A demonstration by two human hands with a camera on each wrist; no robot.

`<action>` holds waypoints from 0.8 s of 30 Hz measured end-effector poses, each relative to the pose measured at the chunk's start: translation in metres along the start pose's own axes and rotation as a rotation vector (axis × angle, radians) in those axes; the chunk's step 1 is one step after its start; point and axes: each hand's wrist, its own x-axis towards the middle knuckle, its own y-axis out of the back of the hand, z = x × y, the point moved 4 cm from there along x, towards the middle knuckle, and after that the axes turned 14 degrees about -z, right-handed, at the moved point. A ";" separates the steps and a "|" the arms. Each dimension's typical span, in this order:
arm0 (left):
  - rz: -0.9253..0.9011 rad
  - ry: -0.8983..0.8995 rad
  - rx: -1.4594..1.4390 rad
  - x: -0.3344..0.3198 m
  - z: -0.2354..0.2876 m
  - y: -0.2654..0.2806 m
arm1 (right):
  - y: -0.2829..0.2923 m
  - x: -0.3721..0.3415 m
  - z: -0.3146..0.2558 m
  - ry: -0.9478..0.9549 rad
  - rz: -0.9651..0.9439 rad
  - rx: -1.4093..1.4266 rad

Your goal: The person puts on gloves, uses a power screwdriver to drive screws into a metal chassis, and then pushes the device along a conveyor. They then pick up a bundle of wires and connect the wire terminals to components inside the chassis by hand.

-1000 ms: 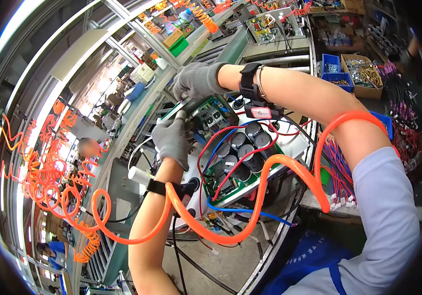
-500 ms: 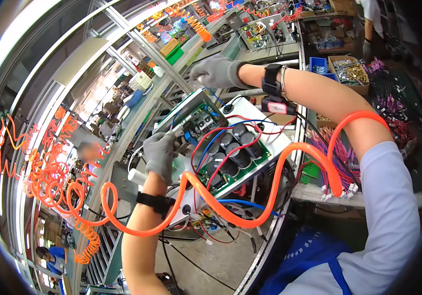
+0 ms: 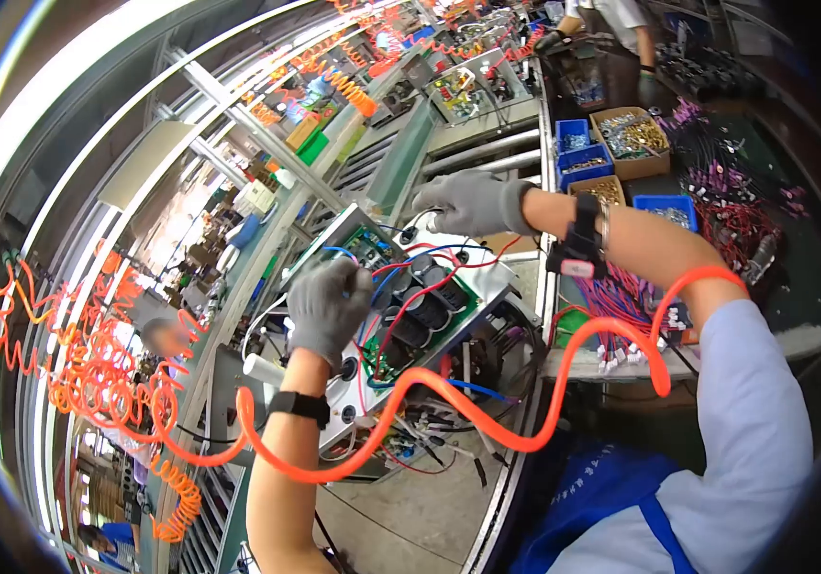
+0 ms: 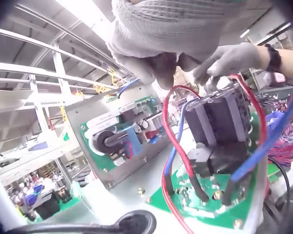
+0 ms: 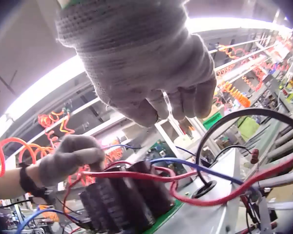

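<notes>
My gloved left hand point(image 3: 329, 301) is over the near-left part of a white-cased electronic unit, fingers curled. In the right wrist view its fingertips pinch a thin blue wire point(image 5: 123, 146) that runs from a small circuit board point(image 4: 129, 131) set upright in a metal frame. Beside it stand several black capacitors point(image 4: 217, 117) on a green board point(image 4: 210, 209), with thick red wires point(image 4: 173, 131) and blue wires looping over them. My gloved right hand point(image 3: 476, 203) hovers above the unit's far end, its fingers loosely bent; nothing shows in them.
An orange coiled air hose point(image 3: 430, 383) hangs across both forearms. Blue bins point(image 3: 578, 158) and a cardboard box point(image 3: 632, 143) of small metal parts stand at the right, near bundled red wires point(image 3: 611, 325). Another person point(image 3: 611, 38) works at the back right.
My right hand has left the upright frame beside my left hand and moved right along the unit. The left hand has shifted onto the blue wire. The head view has turned.
</notes>
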 end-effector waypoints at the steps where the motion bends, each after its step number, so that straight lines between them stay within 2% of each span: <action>1: 0.063 -0.175 0.105 0.006 0.009 0.001 | 0.003 -0.019 -0.003 -0.042 0.011 0.038; 3: 0.015 -0.082 0.076 0.023 0.014 -0.002 | 0.008 -0.051 0.007 -0.056 0.077 0.038; 4: -0.055 -0.099 0.028 0.033 0.013 -0.007 | 0.013 -0.071 0.016 -0.061 0.166 0.017; 8: -0.222 -0.080 -0.139 0.064 0.003 -0.022 | 0.029 -0.134 0.095 -0.409 0.154 0.151; 9: -0.292 0.016 -0.303 0.068 0.002 -0.023 | 0.023 -0.144 0.140 -0.503 0.208 0.016; 11: -0.223 -0.097 -0.488 0.078 -0.014 -0.034 | 0.010 -0.171 0.205 -0.687 0.114 -0.029; 12: -0.242 -0.125 -0.427 0.078 -0.010 -0.035 | -0.002 -0.184 0.235 -0.778 0.059 -0.029; 13: -0.258 -0.149 -0.364 0.078 -0.005 -0.034 | -0.018 -0.191 0.260 -0.809 -0.083 -0.165; 17: -0.434 -0.188 -0.139 0.082 -0.007 -0.042 | -0.069 -0.191 0.278 -0.842 -0.260 -0.163; 19: -0.410 -0.192 -0.134 0.084 -0.005 -0.043 | -0.091 -0.172 0.283 -0.827 -0.528 -0.290; 20: -0.398 -0.096 -0.052 0.085 -0.006 -0.044 | -0.093 -0.166 0.282 -0.829 -0.562 -0.320; 21: -0.383 -0.013 0.020 0.089 0.000 -0.045 | -0.110 -0.163 0.311 -0.797 -0.546 -0.350; 22: -0.335 0.093 0.041 0.094 0.005 -0.045 | -0.106 -0.160 0.304 -0.807 -0.551 -0.358; 23: -0.282 0.192 0.056 0.096 0.011 -0.045 | -0.086 -0.162 0.270 -0.811 -0.511 -0.348; 24: -0.230 0.290 0.068 0.097 0.015 -0.046 | -0.088 -0.161 0.271 -0.819 -0.424 -0.342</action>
